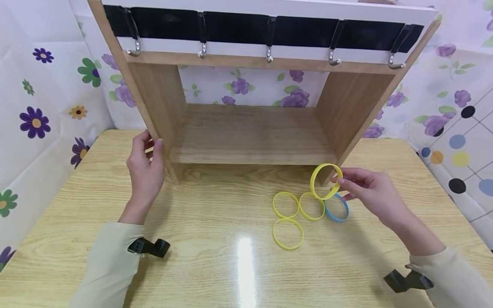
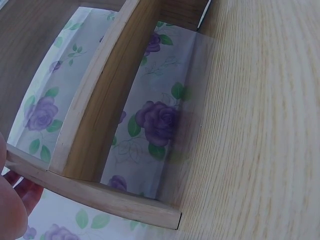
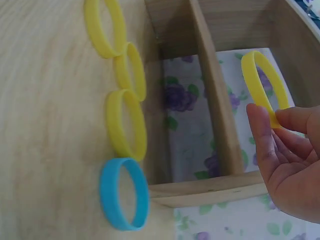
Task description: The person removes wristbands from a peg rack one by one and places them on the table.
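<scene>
A wooden shelf rack (image 1: pixel 250 137) stands on the table. My left hand (image 1: pixel 148 171) holds the front edge of its left side panel, the thumb on the near side and the fingers round the outer face. Near the rack's lower right corner, my right hand (image 1: pixel 375 196) pinches a yellow silicone wristband (image 3: pixel 252 82) between thumb and fingertips, held up off the table. Below it lies a blue wristband (image 3: pixel 111 197). Touching or close beside that, several more yellow wristbands (image 3: pixel 115 125) lie flat in a cluster in front of the rack.
Metal hooks (image 1: pixel 268 53) hang in a row along the rack's black-and-white top rail. Under the rack spreads a wood-grain table (image 1: pixel 208 256). Flower-patterned sheeting (image 1: pixel 42 85) covers the walls behind and at the sides.
</scene>
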Motion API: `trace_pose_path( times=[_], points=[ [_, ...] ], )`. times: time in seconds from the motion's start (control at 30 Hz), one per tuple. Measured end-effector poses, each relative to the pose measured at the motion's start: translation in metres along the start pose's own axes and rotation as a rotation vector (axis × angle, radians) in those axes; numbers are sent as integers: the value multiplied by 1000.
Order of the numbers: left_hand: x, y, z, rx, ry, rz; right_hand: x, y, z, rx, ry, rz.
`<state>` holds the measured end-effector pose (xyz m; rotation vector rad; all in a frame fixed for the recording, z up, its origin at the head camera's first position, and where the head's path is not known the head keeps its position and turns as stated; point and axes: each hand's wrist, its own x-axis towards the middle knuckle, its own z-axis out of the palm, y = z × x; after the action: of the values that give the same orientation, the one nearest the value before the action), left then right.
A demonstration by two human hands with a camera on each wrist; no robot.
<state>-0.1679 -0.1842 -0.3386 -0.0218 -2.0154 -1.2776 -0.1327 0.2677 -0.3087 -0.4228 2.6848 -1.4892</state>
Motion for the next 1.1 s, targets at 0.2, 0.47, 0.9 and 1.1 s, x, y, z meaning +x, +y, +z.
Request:
trace_pose_path(
  times=[0.2, 0.47, 0.9, 1.1],
  points=[
    [0, 1, 1, -9, -1, -6, -7, 17, 6, 20, -66, 60],
    [0, 1, 2, -9, 5, -8, -21, 36, 10, 32, -151, 92],
    [1, 0, 0, 4, 26, -11, -42, 53, 14, 95, -245, 155],
    [1, 1, 1, 3, 20, -6, -47, 57, 17, 105, -332, 149]
  ],
)
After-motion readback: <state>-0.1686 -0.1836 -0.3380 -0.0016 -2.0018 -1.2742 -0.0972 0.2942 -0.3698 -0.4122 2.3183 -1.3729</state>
